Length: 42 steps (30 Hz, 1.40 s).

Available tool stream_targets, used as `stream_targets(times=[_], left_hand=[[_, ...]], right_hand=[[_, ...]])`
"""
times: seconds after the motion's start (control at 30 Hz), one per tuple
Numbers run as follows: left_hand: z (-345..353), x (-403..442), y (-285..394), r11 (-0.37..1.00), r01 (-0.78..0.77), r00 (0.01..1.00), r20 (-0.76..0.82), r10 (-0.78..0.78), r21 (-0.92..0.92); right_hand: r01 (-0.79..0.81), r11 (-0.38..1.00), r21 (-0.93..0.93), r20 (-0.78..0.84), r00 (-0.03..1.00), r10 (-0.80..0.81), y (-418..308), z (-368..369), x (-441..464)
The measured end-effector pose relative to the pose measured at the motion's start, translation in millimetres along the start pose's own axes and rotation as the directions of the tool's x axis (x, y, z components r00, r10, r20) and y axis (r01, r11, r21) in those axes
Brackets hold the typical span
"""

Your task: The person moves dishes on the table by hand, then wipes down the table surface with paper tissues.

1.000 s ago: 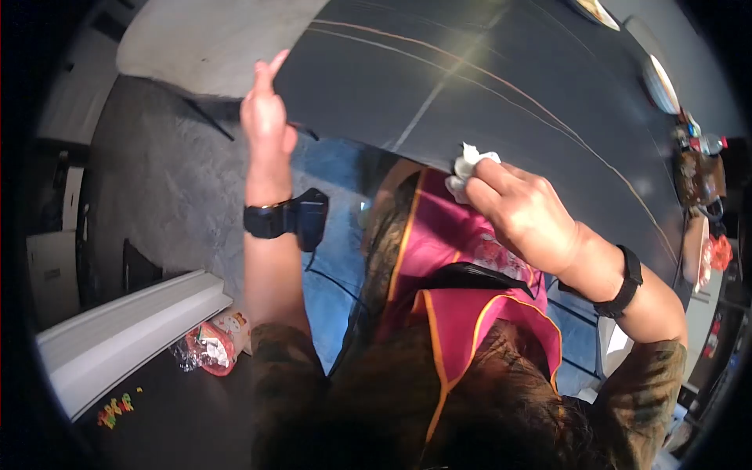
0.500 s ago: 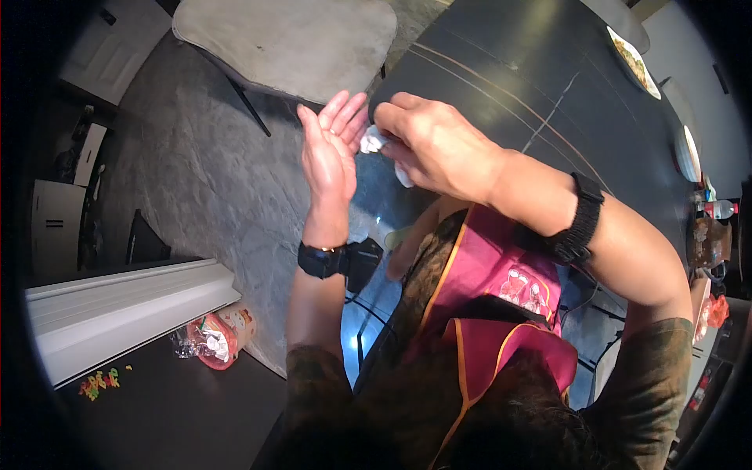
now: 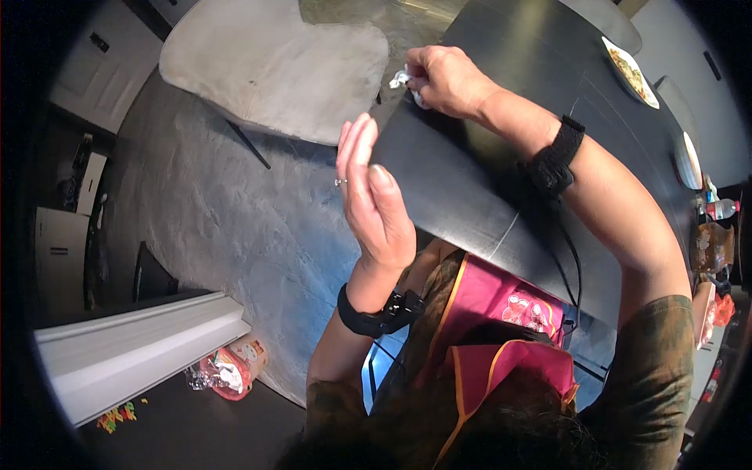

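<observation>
Curled closed, the right hand (image 3: pixel 454 82) pinches a white tissue (image 3: pixel 400 79) at the black table (image 3: pixel 427 176)'s edge; whether it touches is unclear. Open and empty, the left hand (image 3: pixel 376 200) hovers nearby. Wiping seems in hand; another stroke calls for a firm pinch. The tissue looks crumpled, partly hidden.

Right hand (image 3: pixel 450 82) has a crumpled white wad (image 3: pixel 400 79) pinched at the far left end of the dark table (image 3: pixel 470 180), maybe tissue but it's too small to tell. Left hand (image 3: pixel 376 204) is kinda stretched out straight, nearer in. Pale chair (image 3: pixel 274 70) far left, dish of food (image 3: pixel 629 72) far right.
</observation>
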State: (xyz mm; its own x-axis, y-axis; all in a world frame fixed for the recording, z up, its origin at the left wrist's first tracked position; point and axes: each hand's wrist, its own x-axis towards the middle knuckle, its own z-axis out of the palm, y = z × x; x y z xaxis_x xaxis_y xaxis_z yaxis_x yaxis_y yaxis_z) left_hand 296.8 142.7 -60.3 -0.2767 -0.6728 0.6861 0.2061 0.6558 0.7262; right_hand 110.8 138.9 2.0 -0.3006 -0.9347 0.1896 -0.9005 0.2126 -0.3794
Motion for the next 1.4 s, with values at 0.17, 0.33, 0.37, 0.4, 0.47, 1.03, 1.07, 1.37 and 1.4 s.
stream_targets(times=[0.17,0.33,0.37,0.4,0.47,1.03,1.07,1.37,1.4], left_hand=[[8.6,11.1,11.4,0.966,-0.204,0.968,0.181,0.175,0.159],[20.6,11.4,12.2,0.875,-0.231,0.944,0.316,0.096,0.424],[21.0,11.7,12.6,0.878,-0.222,0.944,0.320,0.083,0.425],[21.2,12.1,13.0,0.879,-0.212,0.944,0.322,0.071,0.427],[22.7,11.9,13.3,0.881,-0.212,0.948,0.308,0.080,0.423],[28.6,6.3,16.7,0.810,-0.194,0.955,0.295,0.027,0.554],[30.0,6.8,16.9,0.813,-0.190,0.955,0.296,0.022,0.551],[29.2,8.9,18.0,0.799,-0.175,0.944,0.329,-0.031,0.576],[29.0,9.4,18.5,0.798,-0.178,0.942,0.333,-0.030,0.576]], right_hand=[[0.057,0.994,-0.097,-0.096,0.993,-0.067,37.6,2.0,8.4],[0.045,0.992,-0.121,-0.109,0.992,-0.058,48.6,-21.6,-45.6],[0.002,0.993,-0.121,-0.089,0.996,-0.013,55.0,-33.7,-64.0],[-0.052,0.986,-0.156,-0.048,0.998,0.045,65.5,-47.1,-82.2],[-0.198,0.966,-0.165,-0.030,0.980,0.195,89.1,-74.2,-124.3],[-0.825,0.284,-0.489,-0.467,0.522,0.714,330.8,-201.5,-501.0],[-0.820,0.303,-0.486,-0.463,0.536,0.706,328.6,-198.1,-486.0],[-0.610,0.666,-0.430,-0.179,0.780,0.600,176.6,-117.6,-178.8],[-0.536,0.741,-0.405,-0.131,0.836,0.533,169.8,-100.1,-147.1]])
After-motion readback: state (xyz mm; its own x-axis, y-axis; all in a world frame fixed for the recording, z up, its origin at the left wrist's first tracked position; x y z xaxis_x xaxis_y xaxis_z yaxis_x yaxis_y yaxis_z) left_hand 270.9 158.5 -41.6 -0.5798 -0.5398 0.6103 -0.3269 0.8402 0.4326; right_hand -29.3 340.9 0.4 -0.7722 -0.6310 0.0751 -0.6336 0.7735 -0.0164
